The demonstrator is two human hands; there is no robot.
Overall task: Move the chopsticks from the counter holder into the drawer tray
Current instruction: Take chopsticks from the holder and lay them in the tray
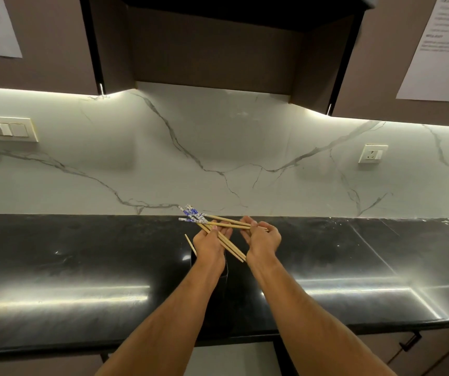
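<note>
Left hand (210, 241): palm up, fingers curled loosely around a splayed bundle of chopsticks (227, 244), which cross the palm diagonally with plain tips pointing down toward the right wrist. Right hand (261, 236): fingertips pinched closed on two or three sticks lying nearly level, their patterned blue-and-white ends (192, 215) fanned out beyond the left fingers. All held sticks are above the black counter (82, 267), clear of it. One stray stick (190, 244) shows just left of the left hand; whether it stands in the dark holder (224, 272) below the wrists cannot be told.

Assessment: sticks are light, stiff, smooth and prone to sliding apart. Gather them parallel and grip mid-length. No drawer tray visible.
</note>
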